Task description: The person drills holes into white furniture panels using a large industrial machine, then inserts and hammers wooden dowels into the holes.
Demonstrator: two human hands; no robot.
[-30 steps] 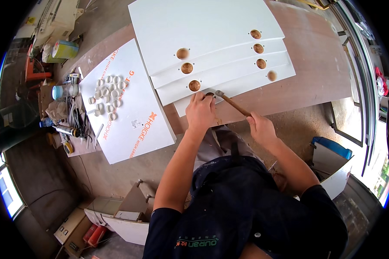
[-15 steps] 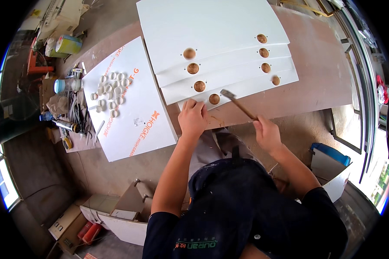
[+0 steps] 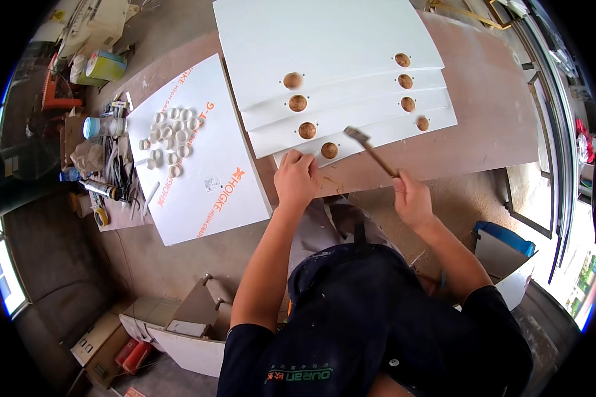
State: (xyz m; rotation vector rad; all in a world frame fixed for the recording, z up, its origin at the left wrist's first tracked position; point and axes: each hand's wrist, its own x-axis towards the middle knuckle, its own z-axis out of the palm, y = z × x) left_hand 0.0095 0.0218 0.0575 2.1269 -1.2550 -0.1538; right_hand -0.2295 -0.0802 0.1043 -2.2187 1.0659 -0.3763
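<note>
A wooden-handled hammer [image 3: 379,161] is gripped by its handle in my right hand [image 3: 412,200]. Its metal head hangs above the front white panel, to the right of a round hole [image 3: 329,151]. My left hand [image 3: 296,178] rests at the near left corner of that front panel [image 3: 371,137], fingers curled and pressed together. What they pinch, if anything, is hidden. Several white panels [image 3: 324,40] lie overlapped in steps, each showing round brown recesses near its left and right ends with small dots beside them.
Left of the stack, a white board [image 3: 198,212] with orange print carries several small white rings [image 3: 169,135]. Beyond it are a clear jar [image 3: 104,128] with a blue lid, a caulking gun [image 3: 102,190] and other tools. Brown tabletop [image 3: 483,99] shows at the right.
The hammer head has risen slightly and shifted a little to the right, with my right hand moving slightly right too. My left hand stays at the panel corner.
</note>
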